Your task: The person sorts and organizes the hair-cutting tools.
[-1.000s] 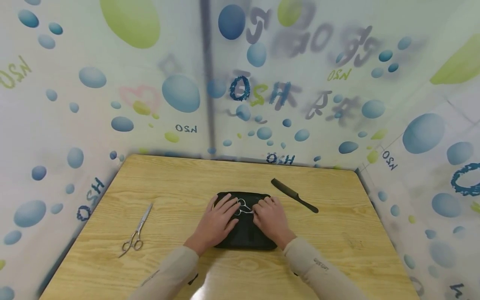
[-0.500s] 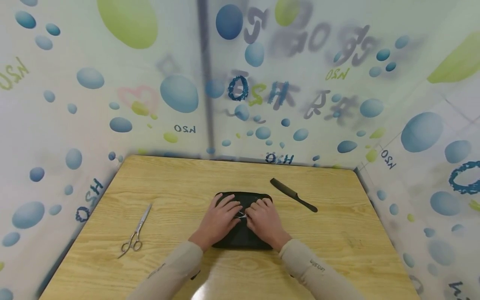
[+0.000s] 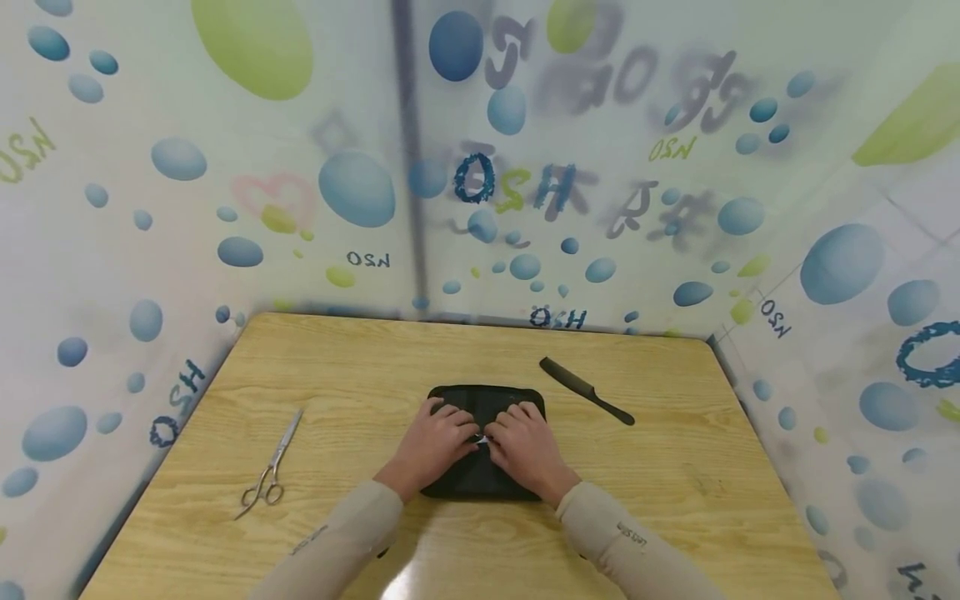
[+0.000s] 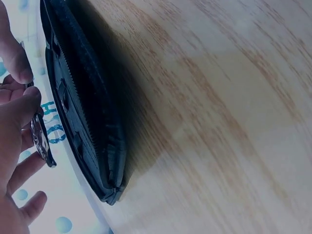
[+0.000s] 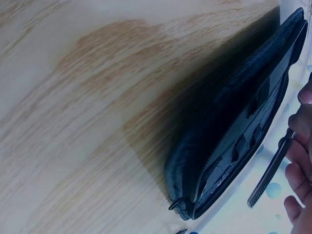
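A pair of silver scissors [image 3: 482, 439] is held between both hands, over a black zip case [image 3: 487, 485]. My left hand [image 3: 437, 437] grips the ring handles [image 4: 41, 139], its thumb against them in the left wrist view. On the other side, my right hand [image 3: 525, 437] pinches the scissors' slim blade end [image 5: 270, 168], which juts out below the fingers in the right wrist view. From the head, the fingers cover most of the scissors. The case's zipper [image 4: 73, 80] is undone, and small loops [image 5: 239, 147] show along its inside.
A second pair of scissors [image 3: 272, 467] lies on the wooden table [image 3: 360, 358] to the left. To the case's right and farther back is a black comb [image 3: 587, 390]. Patterned walls [image 3: 360, 187] enclose the table's back and sides.
The right hand has moved left with the scissors, closing in on the left hand. The left fingers, spread out before, have curled in around the handles.
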Motion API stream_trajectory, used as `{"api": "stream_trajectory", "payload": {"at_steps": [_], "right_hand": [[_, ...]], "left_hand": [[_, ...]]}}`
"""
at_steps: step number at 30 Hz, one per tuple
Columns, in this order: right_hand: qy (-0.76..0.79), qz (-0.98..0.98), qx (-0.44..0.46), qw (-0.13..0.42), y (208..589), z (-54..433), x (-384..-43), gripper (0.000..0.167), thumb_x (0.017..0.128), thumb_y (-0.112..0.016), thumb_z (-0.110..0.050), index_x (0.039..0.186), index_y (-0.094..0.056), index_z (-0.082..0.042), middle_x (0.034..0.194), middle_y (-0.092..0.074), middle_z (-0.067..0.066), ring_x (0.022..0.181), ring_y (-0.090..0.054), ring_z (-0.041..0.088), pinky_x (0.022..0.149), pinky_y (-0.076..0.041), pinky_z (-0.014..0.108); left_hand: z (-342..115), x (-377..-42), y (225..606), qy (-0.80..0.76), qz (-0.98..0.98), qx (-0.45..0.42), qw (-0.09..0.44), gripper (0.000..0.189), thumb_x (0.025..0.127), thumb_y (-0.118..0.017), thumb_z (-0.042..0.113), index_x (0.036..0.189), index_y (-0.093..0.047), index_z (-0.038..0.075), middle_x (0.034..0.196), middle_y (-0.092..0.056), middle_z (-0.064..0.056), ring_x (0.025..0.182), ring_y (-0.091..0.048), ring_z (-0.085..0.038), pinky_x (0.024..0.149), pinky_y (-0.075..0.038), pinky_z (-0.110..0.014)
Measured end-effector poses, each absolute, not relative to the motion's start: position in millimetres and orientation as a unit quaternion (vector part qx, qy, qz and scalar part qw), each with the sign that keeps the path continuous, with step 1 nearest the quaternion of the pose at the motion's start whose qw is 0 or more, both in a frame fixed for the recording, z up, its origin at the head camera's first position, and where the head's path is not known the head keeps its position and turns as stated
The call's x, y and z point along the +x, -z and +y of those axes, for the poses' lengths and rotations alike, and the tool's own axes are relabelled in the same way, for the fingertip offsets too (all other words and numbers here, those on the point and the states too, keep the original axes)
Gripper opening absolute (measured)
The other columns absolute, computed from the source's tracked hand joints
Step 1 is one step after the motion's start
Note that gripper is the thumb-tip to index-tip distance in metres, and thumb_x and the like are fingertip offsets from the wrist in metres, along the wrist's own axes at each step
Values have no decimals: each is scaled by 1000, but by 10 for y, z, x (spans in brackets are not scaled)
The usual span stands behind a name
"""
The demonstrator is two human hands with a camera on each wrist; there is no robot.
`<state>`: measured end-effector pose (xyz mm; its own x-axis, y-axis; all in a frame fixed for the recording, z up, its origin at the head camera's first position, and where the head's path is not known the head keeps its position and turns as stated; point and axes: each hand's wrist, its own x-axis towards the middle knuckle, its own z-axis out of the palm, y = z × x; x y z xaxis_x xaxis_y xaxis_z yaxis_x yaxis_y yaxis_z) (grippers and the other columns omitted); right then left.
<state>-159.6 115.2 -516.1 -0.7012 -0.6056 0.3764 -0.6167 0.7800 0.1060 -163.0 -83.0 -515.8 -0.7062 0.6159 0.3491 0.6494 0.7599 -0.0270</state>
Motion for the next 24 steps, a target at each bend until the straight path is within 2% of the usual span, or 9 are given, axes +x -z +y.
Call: {"api": "stream_trajectory", "payload": {"at_steps": [7, 11, 18, 21, 24], "right_hand": [[-16, -923, 325, 204, 5190, 1146, -1601, 12, 88, -71, -31, 95, -74, -23, 87, -70, -7, 82, -58, 14, 89, -43, 34], [-15, -928, 316, 194, 5176, 1146, -1600, 16, 88, -72, -33, 100, -73, -22, 93, -71, -6, 87, -60, 14, 93, -43, 37], [-35, -949, 275, 149, 5094, 1327, -1617, 55, 86, -74, -38, 134, -58, -17, 120, -66, 0, 108, -61, 19, 100, -44, 42], [-28, -955, 260, 138, 5087, 1459, -1634, 61, 85, -74, -39, 137, -54, -15, 123, -65, 2, 110, -61, 21, 102, -43, 43], [-31, -964, 244, 103, 5089, 1568, -1645, 65, 86, -73, -39, 141, -50, -13, 129, -62, 5, 117, -59, 24, 104, -41, 45]], "left_hand": [[-812, -1606, 5154, 25, -929, -329, 169, 22, 89, -69, 38, 105, -73, 24, 108, -71, 7, 102, -66, -15, 92, -50, -41], [-814, -1614, 5177, 10, -931, -322, 170, 23, 89, -68, 38, 106, -72, 23, 110, -69, 5, 103, -64, -16, 90, -50, -40], [-1001, -1685, 5158, -16, -939, -306, 156, 25, 90, -66, 37, 108, -69, 20, 111, -66, 2, 105, -62, -19, 92, -50, -44], [-1123, -1719, 5137, -21, -940, -305, 152, 22, 91, -66, 35, 106, -68, 19, 109, -66, 1, 102, -63, -21, 92, -50, -45], [-1228, -1743, 5109, -23, -943, -300, 142, 21, 92, -66, 33, 105, -68, 17, 109, -66, 0, 103, -64, -23, 92, -49, -46]]}}
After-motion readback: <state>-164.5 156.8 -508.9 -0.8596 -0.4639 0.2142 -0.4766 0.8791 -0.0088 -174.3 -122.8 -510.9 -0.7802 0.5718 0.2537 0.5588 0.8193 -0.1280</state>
